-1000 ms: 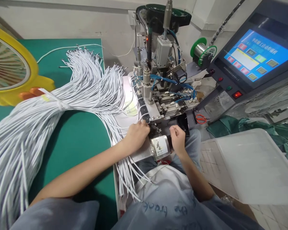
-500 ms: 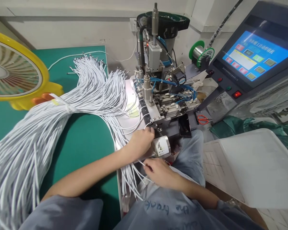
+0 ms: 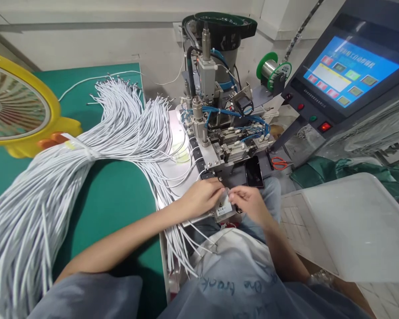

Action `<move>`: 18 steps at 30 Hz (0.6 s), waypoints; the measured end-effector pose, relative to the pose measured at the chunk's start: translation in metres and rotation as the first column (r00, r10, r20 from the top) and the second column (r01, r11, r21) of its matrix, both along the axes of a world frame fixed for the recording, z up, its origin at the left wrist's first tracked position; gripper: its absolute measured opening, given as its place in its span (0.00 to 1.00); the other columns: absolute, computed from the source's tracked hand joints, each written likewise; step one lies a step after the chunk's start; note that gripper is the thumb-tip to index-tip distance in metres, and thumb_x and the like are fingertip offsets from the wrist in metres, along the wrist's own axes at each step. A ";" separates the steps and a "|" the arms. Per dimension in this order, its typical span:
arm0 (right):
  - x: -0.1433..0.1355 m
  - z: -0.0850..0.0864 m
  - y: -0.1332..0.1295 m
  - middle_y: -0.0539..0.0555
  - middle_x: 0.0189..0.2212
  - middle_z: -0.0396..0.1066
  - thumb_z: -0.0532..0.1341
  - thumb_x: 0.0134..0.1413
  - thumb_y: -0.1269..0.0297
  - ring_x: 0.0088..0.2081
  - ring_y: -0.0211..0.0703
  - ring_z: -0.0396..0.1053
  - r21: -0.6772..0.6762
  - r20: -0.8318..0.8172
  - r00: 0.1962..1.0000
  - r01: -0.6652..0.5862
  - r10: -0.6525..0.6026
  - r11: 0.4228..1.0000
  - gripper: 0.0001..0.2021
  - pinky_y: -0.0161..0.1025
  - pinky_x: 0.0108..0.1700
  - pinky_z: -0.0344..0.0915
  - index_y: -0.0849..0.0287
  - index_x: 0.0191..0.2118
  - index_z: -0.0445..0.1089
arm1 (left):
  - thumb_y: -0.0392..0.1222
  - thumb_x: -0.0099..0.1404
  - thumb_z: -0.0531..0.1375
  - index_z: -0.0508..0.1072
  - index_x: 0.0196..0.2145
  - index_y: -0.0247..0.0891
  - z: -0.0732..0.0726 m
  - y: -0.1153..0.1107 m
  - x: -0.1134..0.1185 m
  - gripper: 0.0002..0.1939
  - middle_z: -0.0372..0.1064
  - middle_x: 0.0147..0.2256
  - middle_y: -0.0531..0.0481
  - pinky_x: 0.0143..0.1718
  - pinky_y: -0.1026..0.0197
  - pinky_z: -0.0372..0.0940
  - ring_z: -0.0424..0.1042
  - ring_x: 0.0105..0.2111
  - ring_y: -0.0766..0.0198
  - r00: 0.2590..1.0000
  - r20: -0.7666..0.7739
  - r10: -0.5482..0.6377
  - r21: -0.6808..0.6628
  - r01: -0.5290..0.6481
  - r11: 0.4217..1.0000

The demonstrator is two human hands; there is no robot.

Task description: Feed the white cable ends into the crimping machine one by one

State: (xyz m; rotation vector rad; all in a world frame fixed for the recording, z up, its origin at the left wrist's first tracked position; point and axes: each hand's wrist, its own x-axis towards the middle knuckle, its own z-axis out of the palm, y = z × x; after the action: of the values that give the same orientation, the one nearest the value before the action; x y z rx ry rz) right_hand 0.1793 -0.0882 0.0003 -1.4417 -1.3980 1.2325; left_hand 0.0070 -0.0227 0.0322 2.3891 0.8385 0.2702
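Observation:
My left hand (image 3: pixel 204 197) is at the front of the machine (image 3: pixel 216 155), beside a small metal part with a white label (image 3: pixel 224 206). Its fingers are pinched together; what they hold is too small to make out. Close by on the right, my right hand (image 3: pixel 249 201) has its fingers pressed together over the label's edge, and anything between them cannot be told. White cables (image 3: pixel 146 128) lie bundled across the green mat, with loose ones (image 3: pixel 177 248) hanging over the table edge below my left wrist.
A yellow fan (image 3: pixel 55 110) stands at the left. Right of the machine are a black phone (image 3: pixel 254 172), red-handled scissors (image 3: pixel 279 163), a wire spool (image 3: pixel 269 68) and a lit control screen (image 3: pixel 352 73). A pale tray (image 3: pixel 352 226) sits at the right.
My right hand has moved up and away from the hanging cables to the labelled part, near my left hand. My left hand has shifted slightly, partly covering the label.

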 end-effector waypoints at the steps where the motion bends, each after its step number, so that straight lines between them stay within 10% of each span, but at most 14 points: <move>1: -0.008 -0.001 -0.007 0.53 0.27 0.73 0.57 0.52 0.63 0.29 0.39 0.69 -0.013 0.078 0.994 -0.080 0.081 0.997 0.08 0.34 0.32 0.62 0.61 0.31 0.71 | 0.41 0.69 0.46 0.71 0.32 0.35 0.002 -0.001 0.000 0.17 0.66 0.29 0.49 0.30 0.65 0.58 0.66 0.28 0.67 1.000 0.010 0.015 0.015 -0.015 1.000; 6: -0.059 -0.021 -0.045 0.59 0.33 0.75 0.55 0.55 0.64 0.37 0.47 0.71 -0.078 0.537 0.789 -0.306 0.299 0.949 0.11 0.39 0.41 0.61 0.62 0.34 0.73 | 0.39 0.69 0.45 0.68 0.28 0.34 0.007 -0.016 0.003 0.16 0.62 0.26 0.50 0.28 0.66 0.56 0.62 0.25 0.69 0.981 0.175 -0.082 0.046 0.075 0.996; 18: -0.048 -0.012 -0.043 0.61 0.39 0.73 0.55 0.55 0.63 0.40 0.51 0.69 -0.058 0.521 0.776 -0.384 0.356 0.921 0.15 0.41 0.41 0.61 0.64 0.45 0.70 | 0.40 0.70 0.44 0.68 0.46 0.33 -0.001 -0.026 0.005 0.17 0.68 0.39 0.43 0.40 0.63 0.63 0.68 0.40 0.63 0.960 0.256 -0.115 -0.037 0.129 0.991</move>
State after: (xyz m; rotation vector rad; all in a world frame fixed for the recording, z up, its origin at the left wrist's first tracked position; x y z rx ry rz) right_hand 0.1316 -0.1307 -0.0116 -1.5845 -2.1589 1.0542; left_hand 0.0117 -0.0483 0.0308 2.2836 0.5709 0.4856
